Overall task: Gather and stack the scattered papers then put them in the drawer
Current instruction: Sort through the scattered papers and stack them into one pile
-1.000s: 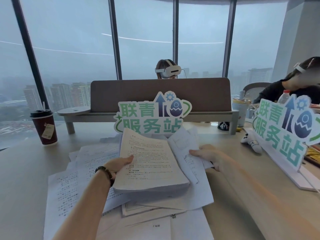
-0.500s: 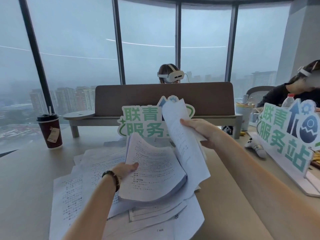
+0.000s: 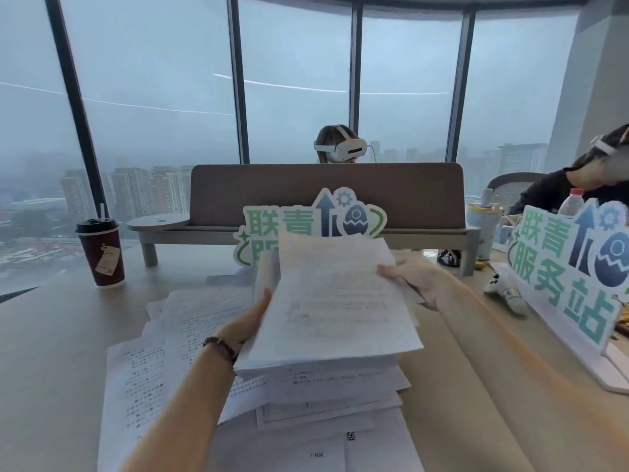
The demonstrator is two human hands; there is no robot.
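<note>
Pale wooden desk [image 3: 51, 352] holds loose papers [image 3: 143, 379] not yet gathered, while above them the thick stack [image 3: 333, 321] is gripped by left hand [image 3: 246, 325] and right hand [image 3: 417, 281]; no drawer visible.

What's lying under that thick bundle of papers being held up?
Under the held stack, more printed loose sheets lie spread on the table, some poking out at the front and left. The stack covers whatever lies directly beneath it, so how many sheets are there cannot be seen.
</note>
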